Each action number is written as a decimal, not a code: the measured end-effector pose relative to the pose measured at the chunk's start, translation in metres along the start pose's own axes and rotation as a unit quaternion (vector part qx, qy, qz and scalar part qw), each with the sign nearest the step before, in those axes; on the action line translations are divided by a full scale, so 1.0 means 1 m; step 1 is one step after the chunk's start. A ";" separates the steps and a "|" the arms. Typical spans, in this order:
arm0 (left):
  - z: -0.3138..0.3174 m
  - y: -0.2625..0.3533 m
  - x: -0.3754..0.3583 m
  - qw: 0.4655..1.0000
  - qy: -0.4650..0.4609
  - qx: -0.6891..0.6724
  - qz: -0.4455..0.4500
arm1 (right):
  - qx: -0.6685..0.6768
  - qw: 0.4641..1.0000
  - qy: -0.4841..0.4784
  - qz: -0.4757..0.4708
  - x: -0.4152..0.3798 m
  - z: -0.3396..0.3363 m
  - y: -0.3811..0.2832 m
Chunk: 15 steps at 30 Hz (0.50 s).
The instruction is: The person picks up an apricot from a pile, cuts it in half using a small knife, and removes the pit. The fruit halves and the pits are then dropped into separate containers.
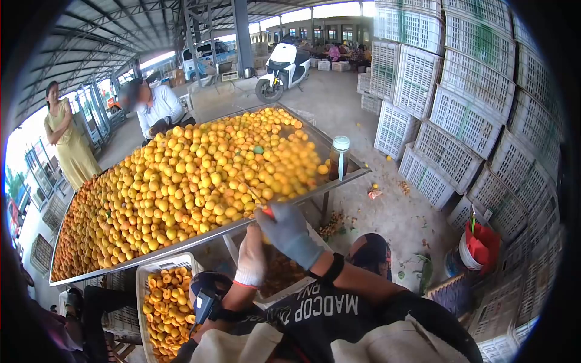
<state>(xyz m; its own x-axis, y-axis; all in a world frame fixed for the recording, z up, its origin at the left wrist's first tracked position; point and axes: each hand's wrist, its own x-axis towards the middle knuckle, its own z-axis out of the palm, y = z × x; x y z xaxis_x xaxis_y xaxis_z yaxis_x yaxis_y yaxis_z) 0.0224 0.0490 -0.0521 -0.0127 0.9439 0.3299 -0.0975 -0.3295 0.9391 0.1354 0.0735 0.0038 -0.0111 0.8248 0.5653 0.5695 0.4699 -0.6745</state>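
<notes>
My right hand (292,235), in a grey glove, is closed around a red-handled knife (268,210). The thin blade points up and away over the near edge of the apricot pile. Close beside it, my left hand (251,259) wears a white glove and has its fingers drawn together. Whatever is between those fingers is hidden. Whole orange-yellow apricots (187,181) cover the metal-edged table (145,259) in front of me. Cut apricot halves (166,308) fill a white crate (144,296) at my lower left. Another crate (296,287), with dark contents, sits below my hands.
A lidded bottle (340,160) stands at the table's right corner. Tall stacks of white plastic crates (460,115) line the right side. A red bag in a bucket (478,248) is at lower right. Two people are beyond the table, near a parked scooter (283,71).
</notes>
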 end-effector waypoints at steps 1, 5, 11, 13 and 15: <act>0.009 0.004 -0.003 1.000 0.023 -0.012 0.008 | 0.001 1.000 0.001 -0.002 -0.002 -0.001 -0.001; 0.014 -0.010 0.000 0.997 0.029 0.050 0.048 | 0.010 0.999 0.020 0.040 -0.001 -0.002 0.002; 0.044 0.051 -0.017 0.964 0.040 -0.147 -0.217 | -0.047 0.997 0.035 0.042 -0.005 -0.014 -0.001; 0.050 0.050 -0.025 0.991 0.039 0.108 -0.065 | -0.057 0.998 0.012 -0.002 -0.008 -0.016 -0.004; 0.054 0.053 -0.018 0.975 0.084 -0.101 -0.181 | -0.047 0.998 0.019 -0.032 -0.010 -0.021 -0.008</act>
<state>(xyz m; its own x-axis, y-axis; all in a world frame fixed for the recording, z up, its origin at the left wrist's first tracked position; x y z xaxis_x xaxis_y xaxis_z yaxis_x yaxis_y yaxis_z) 0.0708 0.0129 -0.0030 -0.1030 0.9931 -0.0553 -0.3188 0.0197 0.9476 0.1478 0.0554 0.0135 -0.0192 0.7810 0.6242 0.6435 0.4875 -0.5902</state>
